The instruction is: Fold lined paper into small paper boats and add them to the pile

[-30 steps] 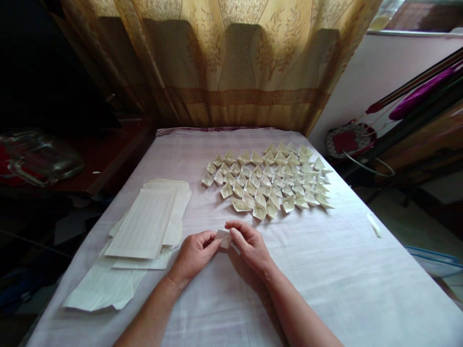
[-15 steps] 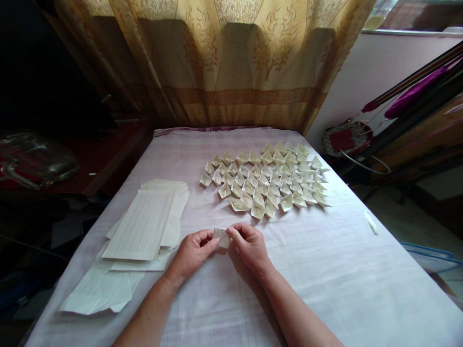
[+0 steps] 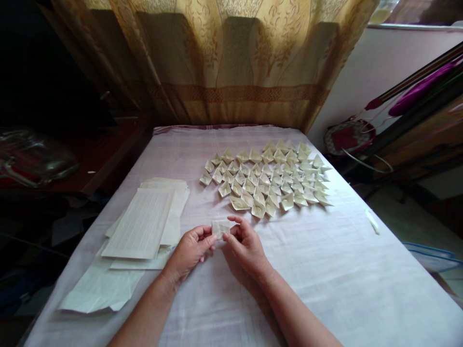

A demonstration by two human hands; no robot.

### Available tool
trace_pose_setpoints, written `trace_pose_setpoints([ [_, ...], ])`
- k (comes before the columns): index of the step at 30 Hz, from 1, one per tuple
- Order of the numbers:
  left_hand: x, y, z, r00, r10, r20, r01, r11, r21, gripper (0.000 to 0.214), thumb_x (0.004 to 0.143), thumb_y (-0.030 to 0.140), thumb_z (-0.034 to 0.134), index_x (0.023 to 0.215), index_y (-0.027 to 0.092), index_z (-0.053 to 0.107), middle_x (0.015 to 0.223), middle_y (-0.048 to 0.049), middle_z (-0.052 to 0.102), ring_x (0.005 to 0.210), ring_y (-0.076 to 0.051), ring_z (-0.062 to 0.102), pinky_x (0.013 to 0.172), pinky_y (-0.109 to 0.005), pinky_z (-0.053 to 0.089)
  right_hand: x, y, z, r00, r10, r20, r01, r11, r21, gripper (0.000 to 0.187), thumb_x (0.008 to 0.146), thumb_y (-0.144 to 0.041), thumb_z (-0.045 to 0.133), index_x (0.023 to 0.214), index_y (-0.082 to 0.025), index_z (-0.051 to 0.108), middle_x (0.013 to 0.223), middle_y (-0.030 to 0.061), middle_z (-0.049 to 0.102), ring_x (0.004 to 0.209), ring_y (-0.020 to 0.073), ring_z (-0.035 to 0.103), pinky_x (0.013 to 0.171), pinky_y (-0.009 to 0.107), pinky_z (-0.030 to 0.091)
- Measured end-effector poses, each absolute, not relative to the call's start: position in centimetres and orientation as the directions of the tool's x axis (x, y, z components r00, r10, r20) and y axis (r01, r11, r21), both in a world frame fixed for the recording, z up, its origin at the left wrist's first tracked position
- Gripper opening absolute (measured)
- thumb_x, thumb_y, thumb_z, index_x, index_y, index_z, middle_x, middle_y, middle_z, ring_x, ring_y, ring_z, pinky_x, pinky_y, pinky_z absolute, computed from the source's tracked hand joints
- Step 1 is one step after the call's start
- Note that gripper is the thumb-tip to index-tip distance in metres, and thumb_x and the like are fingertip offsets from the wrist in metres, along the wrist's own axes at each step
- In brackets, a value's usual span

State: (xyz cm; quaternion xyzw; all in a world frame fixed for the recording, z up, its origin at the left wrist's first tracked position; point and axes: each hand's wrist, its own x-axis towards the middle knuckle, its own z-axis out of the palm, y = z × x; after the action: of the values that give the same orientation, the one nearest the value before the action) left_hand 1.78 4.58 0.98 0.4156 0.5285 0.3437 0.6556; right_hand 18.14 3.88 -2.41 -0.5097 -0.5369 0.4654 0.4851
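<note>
A small folded piece of paper (image 3: 220, 227) is pinched between my two hands above the near middle of the table. My left hand (image 3: 193, 250) grips its left side, with the thumb on the lower edge. At its lower right, the thumb of my right hand (image 3: 248, 246) presses on the paper, while that hand's index finger is raised by the upper corner. Just beyond my hands, several small folded paper boats (image 3: 258, 208) stand in close rows.
A stack of lined paper sheets (image 3: 139, 224) lies to the left of my hands, with a crumpled sheet (image 3: 101, 289) under it. The white cloth (image 3: 325, 270) covers the table. A small white object (image 3: 372, 222) rests near the right edge. A curtain (image 3: 231, 62) hangs behind.
The folded paper has risen slightly and now shows more of its face. My right index finger has lifted off, and my right thumb has shifted to the paper's lower edge.
</note>
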Motion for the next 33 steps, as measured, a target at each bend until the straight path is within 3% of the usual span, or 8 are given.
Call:
trace_pose_setpoints([
  [4, 1.6, 4.7, 1.2, 0.175, 0.898, -0.403, -0.017, 0.412, 0.911, 0.041, 0.065, 0.046, 0.076, 0.089, 0.014, 0.07, 0.061, 0.0015, 0.06, 0.051, -0.008, 0.05, 0.037, -0.015, 0.028, 18.4, 4.1, -2.2, -0.018, 0.999, -0.027, 0.037, -0.026, -0.999, 0.045, 0.079, -0.035, 0.064, 0.118, -0.018, 0.051, 0.063, -0.0068, 0.055, 0.054, 0.0099, 0.047, 0.052, 0.022, 0.036],
  [10, 2.6, 4.3, 0.3, 0.03, 0.935, -0.353, -0.045, 0.355, 0.934, 0.043, 0.065, 0.048, 0.073, 0.088, 0.013, 0.068, 0.074, -0.0019, 0.065, 0.053, -0.008, 0.053, 0.036, -0.015, 0.029, 17.7, 3.9, -2.0, -0.02, 0.999, -0.037, -0.034, -0.038, -0.999, 0.049, 0.079, -0.037, 0.063, 0.122, -0.019, 0.049, 0.072, -0.0039, 0.06, 0.059, 0.0117, 0.055, 0.056, 0.023, 0.041],
  [16, 2.9, 3.8, -0.6, 0.175, 0.932, -0.318, 0.107, 0.303, 0.947, 0.039, 0.074, 0.048, 0.065, 0.095, 0.015, 0.064, 0.075, -0.0013, 0.066, 0.052, -0.01, 0.056, 0.039, -0.016, 0.035, 18.2, 3.9, -1.0, 0.007, 1.0, -0.026, 0.191, -0.026, -0.981, 0.042, 0.074, -0.025, 0.057, 0.115, -0.017, 0.053, 0.059, -0.0095, 0.046, 0.052, 0.0102, 0.044, 0.052, 0.021, 0.034],
  [20, 2.3, 4.1, -0.8, 0.083, 0.982, -0.171, 0.352, 0.132, 0.927, 0.024, 0.077, 0.035, 0.062, 0.095, 0.019, 0.063, 0.079, -0.0005, 0.069, 0.062, -0.013, 0.063, 0.059, -0.022, 0.05, 18.8, 3.8, -0.2, -0.115, 0.99, -0.085, 0.426, -0.028, -0.904, 0.028, 0.071, -0.018, 0.054, 0.099, -0.019, 0.061, 0.059, -0.0076, 0.052, 0.052, 0.0102, 0.046, 0.052, 0.021, 0.033],
  [23, 2.1, 4.2, -0.5, 0.064, 0.99, -0.129, 0.58, 0.068, 0.812, 0.019, 0.08, 0.026, 0.061, 0.098, 0.022, 0.065, 0.081, 0.0008, 0.072, 0.066, -0.013, 0.065, 0.065, -0.023, 0.05, 18.7, 3.7, -0.4, -0.127, 0.991, -0.041, 0.571, 0.039, -0.82, 0.033, 0.074, -0.016, 0.054, 0.105, -0.021, 0.065, 0.065, -0.0046, 0.06, 0.056, 0.0115, 0.052, 0.057, 0.022, 0.037],
  [27, 2.4, 3.9, 0.0, 0.069, 0.997, -0.039, 0.85, -0.038, 0.526, 0.027, 0.085, 0.021, 0.061, 0.111, 0.024, 0.065, 0.089, -0.0011, 0.073, 0.079, -0.017, 0.068, 0.074, -0.026, 0.051, 18.3, 3.5, -1.4, -0.061, 0.991, 0.123, 0.716, 0.129, -0.686, 0.038, 0.074, -0.016, 0.059, 0.111, -0.02, 0.064, 0.082, 0.0011, 0.068, 0.071, 0.0157, 0.06, 0.068, 0.026, 0.044],
  [30, 2.6, 3.6, 0.0, 0.111, 0.987, 0.113, 0.936, -0.142, 0.323, 0.031, 0.087, 0.022, 0.062, 0.119, 0.023, 0.064, 0.106, -0.0068, 0.068, 0.094, -0.021, 0.066, 0.082, -0.03, 0.051, 18.0, 3.3, -1.8, -0.064, 0.974, 0.219, 0.776, 0.187, -0.602, 0.029, 0.076, -0.016, 0.06, 0.105, -0.02, 0.065, 0.094, 0.0051, 0.067, 0.082, 0.0187, 0.061, 0.072, 0.027, 0.045],
  [33, 2.4, 3.4, -0.3, 0.182, 0.962, 0.205, 0.946, -0.228, 0.229, 0.027, 0.088, 0.023, 0.062, 0.115, 0.024, 0.068, 0.115, -0.008, 0.063, 0.099, -0.022, 0.063, 0.084, -0.032, 0.052, 18.0, 3.2, -1.8, -0.122, 0.954, 0.274, 0.788, 0.261, -0.558, 0.019, 0.081, -0.016, 0.059, 0.098, -0.022, 0.067, 0.099, 0.0061, 0.065, 0.085, 0.0189, 0.06, 0.072, 0.027, 0.045],
])
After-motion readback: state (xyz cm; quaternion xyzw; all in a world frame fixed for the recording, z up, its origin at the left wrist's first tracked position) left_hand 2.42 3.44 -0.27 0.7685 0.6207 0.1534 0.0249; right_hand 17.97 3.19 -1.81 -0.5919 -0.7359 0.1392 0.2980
